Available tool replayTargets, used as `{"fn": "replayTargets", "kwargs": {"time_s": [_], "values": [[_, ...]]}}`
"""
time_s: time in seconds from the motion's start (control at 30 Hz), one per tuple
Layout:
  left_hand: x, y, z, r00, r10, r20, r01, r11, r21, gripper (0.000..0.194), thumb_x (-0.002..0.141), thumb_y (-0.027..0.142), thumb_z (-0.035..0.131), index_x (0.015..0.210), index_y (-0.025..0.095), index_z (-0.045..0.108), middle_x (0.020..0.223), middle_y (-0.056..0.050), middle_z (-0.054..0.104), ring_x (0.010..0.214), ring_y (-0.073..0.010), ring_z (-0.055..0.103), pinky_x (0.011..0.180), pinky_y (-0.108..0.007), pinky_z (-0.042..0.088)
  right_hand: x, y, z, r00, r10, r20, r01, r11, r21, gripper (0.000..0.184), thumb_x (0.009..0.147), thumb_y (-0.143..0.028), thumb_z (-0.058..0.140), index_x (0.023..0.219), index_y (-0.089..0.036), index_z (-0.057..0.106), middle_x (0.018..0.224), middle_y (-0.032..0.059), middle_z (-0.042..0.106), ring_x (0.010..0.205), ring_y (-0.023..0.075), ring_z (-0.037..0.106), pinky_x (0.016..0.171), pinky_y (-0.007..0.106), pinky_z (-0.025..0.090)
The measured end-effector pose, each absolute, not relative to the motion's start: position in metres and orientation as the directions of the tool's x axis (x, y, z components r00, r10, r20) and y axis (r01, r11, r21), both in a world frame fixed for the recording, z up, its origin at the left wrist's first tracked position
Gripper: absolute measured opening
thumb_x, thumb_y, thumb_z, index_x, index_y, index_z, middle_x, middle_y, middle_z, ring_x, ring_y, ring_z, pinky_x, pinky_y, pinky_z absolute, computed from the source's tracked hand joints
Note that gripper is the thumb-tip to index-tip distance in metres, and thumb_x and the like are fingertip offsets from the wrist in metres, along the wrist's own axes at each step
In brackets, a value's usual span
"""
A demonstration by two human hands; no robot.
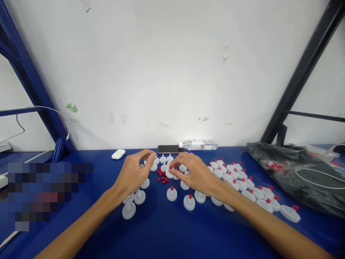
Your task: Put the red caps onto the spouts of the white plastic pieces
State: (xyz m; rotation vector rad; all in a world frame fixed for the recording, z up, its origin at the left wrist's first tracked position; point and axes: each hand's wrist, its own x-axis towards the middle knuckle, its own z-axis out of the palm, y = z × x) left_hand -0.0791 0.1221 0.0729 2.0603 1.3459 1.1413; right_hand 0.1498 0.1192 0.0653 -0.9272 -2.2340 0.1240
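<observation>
My right hand [195, 172] pinches a small red cap [171, 167] at the nozzle of a white round lid [169, 173]. To the left, my left hand [134, 169] has thumb and fingertips brought together beside a white nozzle lid [156, 160]; whether anything is between them is hidden. A small pile of loose red caps [163, 178] lies between the hands. Nearer to me stand two capped white lids, one with a red tip [171, 194] and another [189, 203]. Several uncapped white lids [129, 210] are below my left hand.
Many red-tipped white lids [248, 195] spread to the right, partly behind my right forearm. A phone [168, 149], a lying water bottle [199, 144] and a white case [118, 154] are along the wall. A black plastic bag [285, 180] covers the right side.
</observation>
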Motion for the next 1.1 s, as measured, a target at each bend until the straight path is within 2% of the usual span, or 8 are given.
{"fn": "replayTargets", "kwargs": {"time_s": [0.2,0.33,0.5,0.6,0.67,0.83,1.03,1.1], "values": [[-0.088,0.127,0.069,0.124,0.794,0.595,0.732,-0.478,0.485,0.015,0.095,0.031,0.066,0.102,0.017,0.067,0.118,-0.006,0.066,0.108,-0.0227,0.063,0.095,-0.046,0.052,0.157,0.127,0.062,-0.645,0.661,0.383,0.604,0.748,-0.274,0.008,0.093,-0.027,0.069,0.091,-0.022,0.075,0.092,0.0023,0.076,0.095,0.0221,0.064,0.095,0.042,0.042],[-0.090,0.123,0.067,0.081,0.798,0.597,0.719,-0.462,0.520,0.022,0.098,0.027,0.062,0.117,0.017,0.064,0.137,-0.010,0.054,0.101,-0.0203,0.064,0.080,-0.038,0.058,0.159,0.126,0.066,-0.672,0.658,0.340,0.598,0.753,-0.274,0.014,0.091,-0.035,0.071,0.086,-0.024,0.077,0.087,0.0018,0.077,0.089,0.0224,0.067,0.093,0.042,0.043],[-0.093,0.120,0.065,0.094,0.809,0.580,0.625,-0.502,0.598,0.028,0.105,0.025,0.049,0.131,0.019,0.057,0.147,-0.012,0.046,0.090,-0.0150,0.068,0.062,-0.026,0.060,0.161,0.132,0.071,-0.584,0.706,0.401,0.675,0.696,-0.244,0.028,0.102,-0.038,0.054,0.096,-0.024,0.078,0.090,0.0032,0.078,0.092,0.0225,0.068,0.095,0.043,0.044],[-0.093,0.117,0.066,0.120,0.795,0.594,0.598,-0.536,0.596,0.025,0.106,0.027,0.047,0.126,0.017,0.058,0.146,-0.013,0.049,0.080,-0.0113,0.068,0.051,-0.019,0.054,0.156,0.149,0.070,-0.512,0.741,0.435,0.742,0.637,-0.211,0.027,0.102,-0.035,0.054,0.116,-0.021,0.073,0.092,0.0059,0.078,0.100,0.0259,0.067,0.095,0.046,0.044],[-0.090,0.116,0.067,0.145,0.774,0.616,0.613,-0.559,0.559,0.021,0.104,0.028,0.053,0.118,0.016,0.061,0.138,-0.011,0.055,0.079,-0.0111,0.067,0.056,-0.022,0.056,0.150,0.163,0.069,-0.512,0.745,0.428,0.756,0.627,-0.187,0.029,0.100,-0.034,0.058,0.120,-0.018,0.072,0.090,0.0070,0.079,0.098,0.0266,0.068,0.094,0.045,0.045],[-0.084,0.116,0.067,0.204,0.741,0.639,0.711,-0.561,0.424,0.014,0.099,0.030,0.062,0.102,0.016,0.066,0.105,-0.004,0.068,0.078,-0.0133,0.065,0.071,-0.031,0.057,0.136,0.183,0.068,-0.560,0.735,0.382,0.755,0.643,-0.131,0.010,0.092,-0.024,0.069,0.090,-0.020,0.078,0.082,0.0035,0.079,0.086,0.0232,0.071,0.089,0.038,0.046],[-0.080,0.120,0.060,0.279,0.740,0.612,0.751,-0.565,0.341,0.016,0.099,0.032,0.062,0.103,0.017,0.067,0.105,-0.004,0.069,0.090,-0.0174,0.067,0.082,-0.038,0.057,0.135,0.174,0.067,-0.532,0.746,0.401,0.772,0.622,-0.131,0.011,0.093,-0.024,0.070,0.098,-0.019,0.077,0.084,0.0068,0.080,0.091,0.0274,0.071,0.095,0.045,0.042],[-0.080,0.121,0.059,0.284,0.740,0.609,0.756,-0.564,0.333,0.016,0.099,0.031,0.062,0.103,0.017,0.067,0.105,-0.004,0.069,0.092,-0.0178,0.067,0.083,-0.038,0.057,0.135,0.174,0.066,-0.523,0.753,0.398,0.772,0.617,-0.153,0.007,0.091,-0.020,0.071,0.090,-0.018,0.078,0.080,0.0074,0.080,0.086,0.0279,0.071,0.094,0.046,0.043]]}}
